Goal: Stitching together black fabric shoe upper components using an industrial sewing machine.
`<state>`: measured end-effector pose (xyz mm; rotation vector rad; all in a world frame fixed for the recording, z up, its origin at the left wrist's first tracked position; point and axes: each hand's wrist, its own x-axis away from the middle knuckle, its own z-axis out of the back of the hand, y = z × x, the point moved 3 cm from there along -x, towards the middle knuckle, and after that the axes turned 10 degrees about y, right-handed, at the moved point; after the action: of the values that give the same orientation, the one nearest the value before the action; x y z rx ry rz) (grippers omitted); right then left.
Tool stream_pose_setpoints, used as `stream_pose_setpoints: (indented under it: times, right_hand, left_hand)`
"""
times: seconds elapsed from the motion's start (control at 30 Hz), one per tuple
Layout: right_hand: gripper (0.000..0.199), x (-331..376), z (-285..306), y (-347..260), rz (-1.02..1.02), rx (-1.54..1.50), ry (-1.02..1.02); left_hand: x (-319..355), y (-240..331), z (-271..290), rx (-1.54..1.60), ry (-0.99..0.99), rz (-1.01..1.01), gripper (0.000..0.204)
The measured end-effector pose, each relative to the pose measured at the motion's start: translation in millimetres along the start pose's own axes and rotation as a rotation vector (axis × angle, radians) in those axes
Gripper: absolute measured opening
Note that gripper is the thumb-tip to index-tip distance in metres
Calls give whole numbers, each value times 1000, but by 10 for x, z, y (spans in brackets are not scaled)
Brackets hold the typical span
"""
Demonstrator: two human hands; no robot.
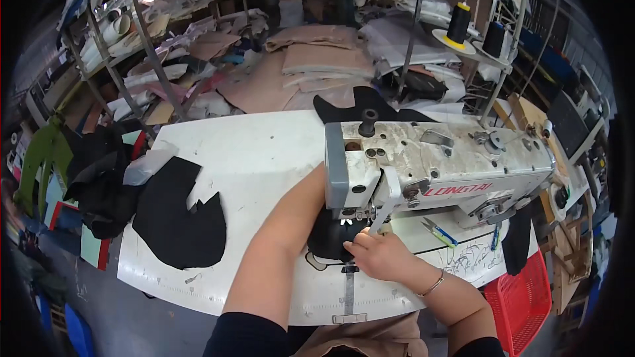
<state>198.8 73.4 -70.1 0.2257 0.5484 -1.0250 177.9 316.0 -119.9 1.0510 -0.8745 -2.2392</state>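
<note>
A white industrial sewing machine (436, 158) stands on the right half of the white table, its needle area lit. Under the needle lies a black fabric piece (328, 241). My right hand (380, 254), with a bracelet at the wrist, pinches the near right edge of this fabric, close to the presser foot. My left forearm (281, 244) reaches forward past the left of the machine head. The left hand itself is hidden behind that head, so its fingers do not show. Left of my arm, a cut black fabric piece (175, 218) lies flat.
Small snips (440, 233) with blue-green handles lie right of my hand. A black piece (374, 104) rests behind the machine. Crumpled black fabric (102, 185) hangs at the table's left edge. A red basket (522, 304) stands at lower right; thread cones (458, 26) sit above.
</note>
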Motion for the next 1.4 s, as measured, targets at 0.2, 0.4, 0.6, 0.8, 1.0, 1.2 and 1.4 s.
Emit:
stream_pose_setpoints:
  times: [0.2, 0.4, 0.6, 0.8, 1.0, 1.2, 1.4]
  right_hand:
    - [23, 29, 41, 60, -112, -183, 41]
    - [21, 30, 4, 174, -327, -417, 140]
    - [24, 109, 101, 262, -254, -442, 42]
    - [25, 75, 203, 195, -240, -332, 52]
    - [22, 123, 89, 120, -100, -213, 27]
    - [17, 76, 145, 186, -198, -217, 41]
    - [20, 60, 148, 268, -502, -363, 210]
  left_hand:
    - [422, 57, 610, 335, -54, 180, 23]
    - [1642, 1235, 972, -303, -52, -299, 45]
    - [1696, 1198, 850, -617, -200, -464, 40]
    - [1771, 996, 920, -524, -156, -451, 32]
    - [1884, 1149, 763, -517, -121, -581, 26]
    - [1778, 941, 795, 76, -47, 56, 21]
    - [1751, 907, 813, 69, -24, 164, 17]
